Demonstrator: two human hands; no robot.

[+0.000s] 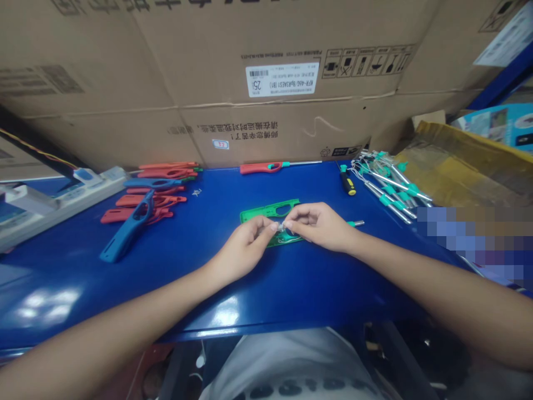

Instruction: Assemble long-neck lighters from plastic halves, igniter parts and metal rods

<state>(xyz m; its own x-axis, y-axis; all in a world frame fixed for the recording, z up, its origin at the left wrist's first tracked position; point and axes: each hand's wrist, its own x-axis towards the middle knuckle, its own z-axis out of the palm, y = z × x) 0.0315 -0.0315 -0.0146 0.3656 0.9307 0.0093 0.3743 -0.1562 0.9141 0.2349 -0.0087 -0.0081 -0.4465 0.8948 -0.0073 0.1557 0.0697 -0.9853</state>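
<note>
Left hand [244, 250] and right hand [318, 226] both pinch a small clear part [282, 226] — just above a green lighter casing [258, 214] (lying flat) on the blue metal bench [83, 278] — cardboard cartons [250, 66] stacked behind.

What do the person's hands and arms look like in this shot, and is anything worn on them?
The left hand and right hand are bare, with no gloves. The left forearm and right forearm are bare too, with no sleeves, watch or bracelet in view. Below them shows a white shirt with dark lettering.
</note>
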